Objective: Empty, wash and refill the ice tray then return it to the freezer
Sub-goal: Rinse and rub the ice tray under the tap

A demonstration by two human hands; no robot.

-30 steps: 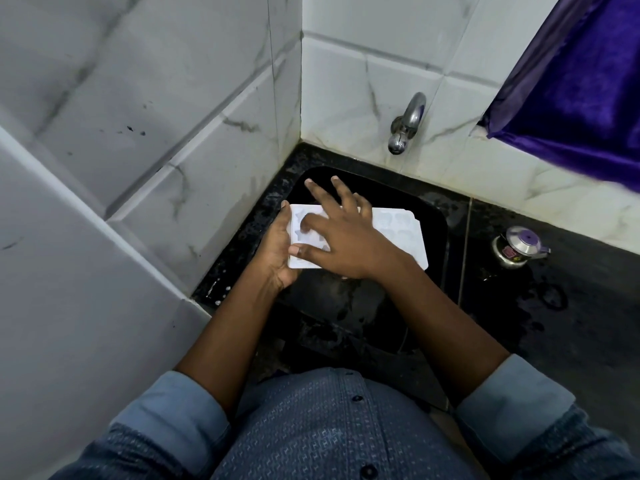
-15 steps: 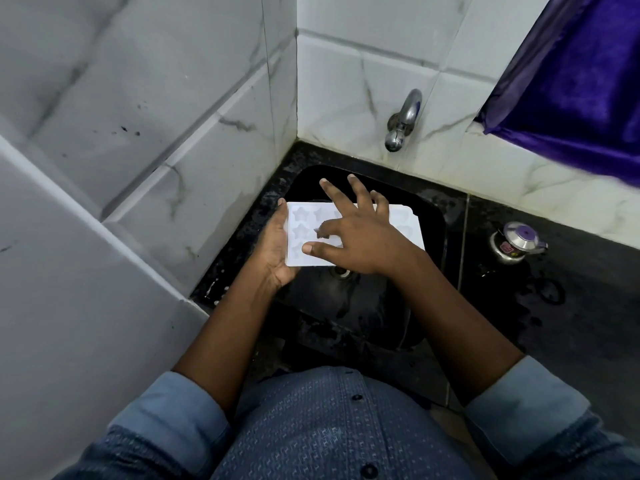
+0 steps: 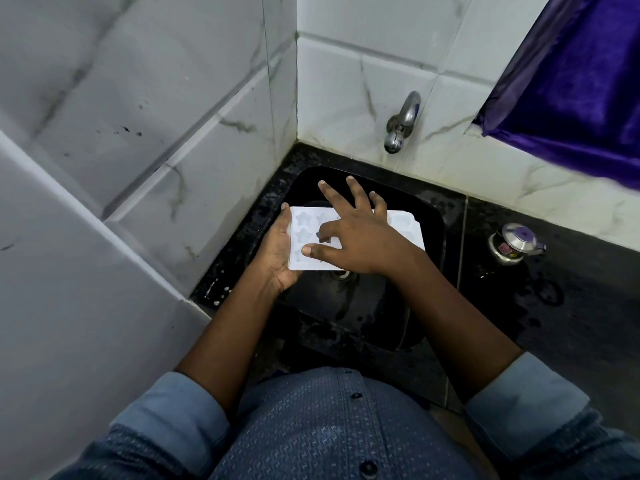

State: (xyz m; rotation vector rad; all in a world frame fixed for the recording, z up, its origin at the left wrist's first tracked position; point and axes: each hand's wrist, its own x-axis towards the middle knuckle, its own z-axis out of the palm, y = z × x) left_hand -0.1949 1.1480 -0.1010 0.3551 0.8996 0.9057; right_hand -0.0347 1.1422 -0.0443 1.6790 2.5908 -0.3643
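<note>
A white ice tray [image 3: 302, 233] with star-shaped cells is held level over the black sink [image 3: 429, 230]. My left hand [image 3: 277, 251] grips its left end from beneath, thumb along the edge. My right hand [image 3: 356, 237] lies across the tray's middle. Its index finger is bent down into a cell and its other fingers are spread out past the far edge. The cells that show look empty. The tray's right half is mostly hidden under my right hand.
A chrome tap [image 3: 401, 123] sticks out of the tiled wall behind the sink, with no water running. The sink drain [image 3: 341, 274] shows just below the tray. A small steel lidded pot [image 3: 514, 245] stands on the wet black counter at right. Purple cloth [image 3: 581, 81] hangs top right.
My right hand has shifted a little rightward along the tray, uncovering more star cells at the left end. The index finger keeps rubbing inside the cells. My left hand's hold is unchanged.
</note>
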